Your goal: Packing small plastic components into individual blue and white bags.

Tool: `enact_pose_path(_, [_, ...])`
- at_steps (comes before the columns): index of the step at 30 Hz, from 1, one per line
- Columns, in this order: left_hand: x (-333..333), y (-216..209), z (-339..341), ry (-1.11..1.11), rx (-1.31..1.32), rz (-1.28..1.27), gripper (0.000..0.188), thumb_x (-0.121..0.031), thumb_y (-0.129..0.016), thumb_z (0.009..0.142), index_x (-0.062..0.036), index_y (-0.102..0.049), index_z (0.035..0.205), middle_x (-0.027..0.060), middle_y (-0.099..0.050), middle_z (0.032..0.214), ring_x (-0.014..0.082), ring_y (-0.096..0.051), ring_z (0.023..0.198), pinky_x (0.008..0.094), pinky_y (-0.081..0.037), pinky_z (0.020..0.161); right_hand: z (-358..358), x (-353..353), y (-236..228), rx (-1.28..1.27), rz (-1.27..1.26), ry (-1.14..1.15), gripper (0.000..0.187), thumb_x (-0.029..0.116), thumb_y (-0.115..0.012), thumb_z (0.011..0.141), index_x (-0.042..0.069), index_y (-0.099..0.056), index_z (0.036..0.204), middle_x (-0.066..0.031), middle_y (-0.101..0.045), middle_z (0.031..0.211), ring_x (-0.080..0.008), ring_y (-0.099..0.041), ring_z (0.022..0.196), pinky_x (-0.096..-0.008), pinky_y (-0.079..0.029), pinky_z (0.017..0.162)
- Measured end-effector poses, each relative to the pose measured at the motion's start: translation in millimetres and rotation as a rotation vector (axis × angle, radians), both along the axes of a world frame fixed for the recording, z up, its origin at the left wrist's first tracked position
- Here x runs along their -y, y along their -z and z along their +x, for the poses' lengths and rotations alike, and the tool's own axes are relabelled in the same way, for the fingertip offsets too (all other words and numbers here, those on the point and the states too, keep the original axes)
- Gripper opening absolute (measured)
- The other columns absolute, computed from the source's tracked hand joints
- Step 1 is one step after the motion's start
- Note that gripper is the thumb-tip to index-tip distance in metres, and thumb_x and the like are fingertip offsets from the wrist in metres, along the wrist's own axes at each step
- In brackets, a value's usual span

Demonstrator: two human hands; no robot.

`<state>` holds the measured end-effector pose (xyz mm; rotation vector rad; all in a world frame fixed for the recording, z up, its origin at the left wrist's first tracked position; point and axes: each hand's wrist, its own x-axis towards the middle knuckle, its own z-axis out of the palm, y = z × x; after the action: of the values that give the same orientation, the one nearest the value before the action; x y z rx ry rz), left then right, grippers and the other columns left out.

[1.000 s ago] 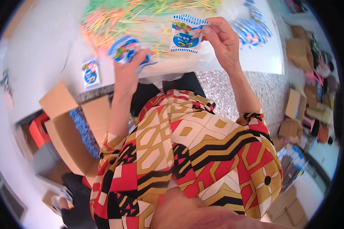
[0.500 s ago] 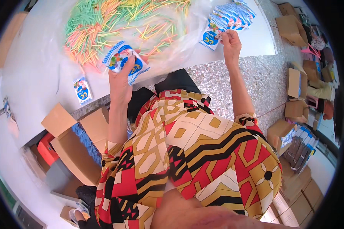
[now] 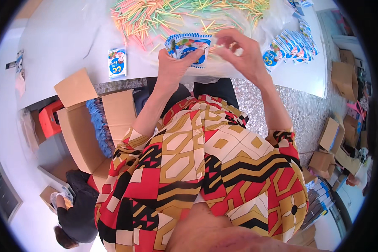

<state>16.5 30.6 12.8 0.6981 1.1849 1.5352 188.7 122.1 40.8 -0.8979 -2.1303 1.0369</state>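
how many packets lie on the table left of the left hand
1: a rectangular blue-and-white packet near the front edge of the white table; another could be hidden beneath.

I see small flat packets [image 3: 188, 45] in blue and white, with blue and white stripes on their edges. The thin little sticks [image 3: 168, 17] are pink, yellow, orange and green. The smooth flat table [image 3: 71, 42] is white. The loose cloth shirt [image 3: 222, 168] has red, black, gold and cream shapes, like zigzags and diamonds. The open cardboard box [image 3: 77, 134] is plain brown.
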Motion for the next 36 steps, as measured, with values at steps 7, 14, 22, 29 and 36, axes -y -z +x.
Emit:
enact_pose_path(7, [12, -6, -12, 0.035, -0.024, 0.009, 0.027, -0.008, -0.072, 0.077, -0.0002, -0.062, 0.101, 0.0051, -0.067, 0.088, 0.0102, -0.063, 0.076, 0.0242, -0.052, 0.07, -38, -7, -8, 0.112, 0.019, -0.258, 0.015, 0.015, -0.066, 0.082, 0.001, -0.064, 0.086, -0.0064, -0.057, 0.068, -0.0118, -0.05, 0.06, -0.0255, -0.039, 0.053])
enact_pose_path(14, [18, -2, -22, 0.04, 0.014, 0.025, 0.031, -0.008, -0.075, 0.073, 0.002, -0.062, 0.099, 0.0064, -0.067, 0.089, 0.0107, -0.063, 0.078, 0.0253, -0.052, 0.072, -39, -9, -19, 0.187, 0.049, -0.335, 0.012, 0.012, -0.061, 0.085, 0.0, -0.062, 0.089, -0.0077, -0.058, 0.071, -0.0129, -0.052, 0.063, -0.0257, -0.041, 0.057])
enact_pose_path(22, [18, 3, -25, -0.035, -0.028, 0.038, 0.028, -0.003, -0.076, 0.068, 0.002, -0.062, 0.092, 0.0071, -0.066, 0.087, 0.0099, -0.062, 0.075, 0.0246, -0.051, 0.068, -43, -3, -19, 0.016, 0.014, -0.295, 0.021, 0.005, -0.067, 0.078, 0.004, -0.061, 0.098, -0.0047, -0.061, 0.092, -0.0129, -0.055, 0.075, -0.0245, -0.045, 0.067])
enact_pose_path(29, [15, 3, -22, -0.063, 0.014, 0.079, 0.028, 0.0, -0.075, 0.067, 0.0021, -0.062, 0.092, 0.0057, -0.066, 0.085, 0.0098, -0.062, 0.074, 0.0247, -0.051, 0.067, -39, 6, -36, -0.09, 0.292, -0.275, 0.026, 0.003, -0.071, 0.072, 0.007, -0.062, 0.096, -0.0035, -0.06, 0.102, -0.0151, -0.057, 0.078, -0.025, -0.047, 0.063])
enact_pose_path(36, [26, 11, -24, -0.05, -0.134, -0.014, 0.023, -0.001, -0.075, 0.068, 0.0003, -0.065, 0.088, 0.0027, -0.066, 0.08, 0.0074, -0.059, 0.072, 0.0235, -0.05, 0.066, -40, 16, -28, 0.037, 0.54, -0.452, 0.016, 0.005, -0.068, 0.073, 0.006, -0.062, 0.087, -0.0062, -0.062, 0.089, -0.0237, -0.063, 0.076, -0.0301, -0.051, 0.062])
